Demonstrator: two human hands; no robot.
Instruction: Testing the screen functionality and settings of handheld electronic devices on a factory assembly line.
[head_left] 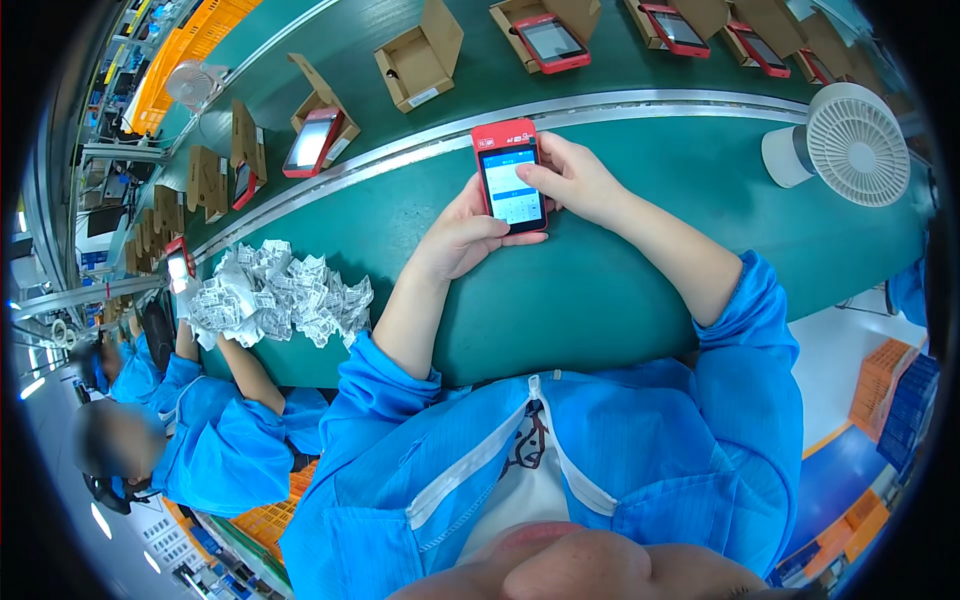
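A red handheld payment terminal with a lit touchscreen is held upright between both my hands, above the green bench. My left hand wraps round its lower left side, the thumb lying over the bottom of the screen. On the right side, my right hand grips the upper edge with its fingers behind, and its thumb rests at the upper part of the screen. The screen shows a pale page with a blue bar and a keypad below. My fingers behind the terminal are mostly hidden.
Open cardboard boxes, several with red terminals, line the belt beyond a metal rail. A crumpled heap of printed paper slips lies left. A white fan stands right. At left, a co-worker in blue holds another terminal.
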